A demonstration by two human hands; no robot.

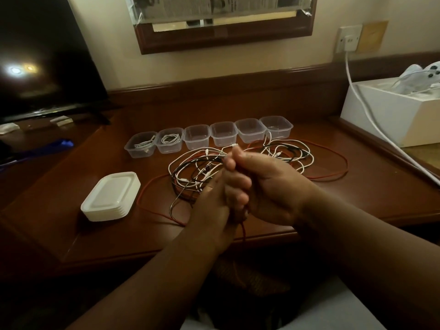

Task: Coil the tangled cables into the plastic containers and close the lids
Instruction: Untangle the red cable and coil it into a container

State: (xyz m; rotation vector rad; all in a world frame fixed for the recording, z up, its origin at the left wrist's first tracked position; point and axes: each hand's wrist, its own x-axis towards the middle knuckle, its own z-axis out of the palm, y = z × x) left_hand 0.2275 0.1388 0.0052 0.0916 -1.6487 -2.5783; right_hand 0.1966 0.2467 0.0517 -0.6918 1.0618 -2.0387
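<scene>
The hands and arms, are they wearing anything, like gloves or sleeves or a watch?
No. The left hand and the right hand are both bare, with no gloves. Both forearms are bare as far as the picture shows them, so no sleeves are in view. No watch, bracelet or ring can be seen, though the room is dim and the fingers overlap, so a small ring could be hidden.

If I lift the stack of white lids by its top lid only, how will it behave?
The stack of white lids looks like thin plastic, so it is probably light. The lids seem only nested, so the top one may come away alone. On the glossy wooden desk, a push would likely slide the stack rather than tip it, since it sits low and wide.
</scene>
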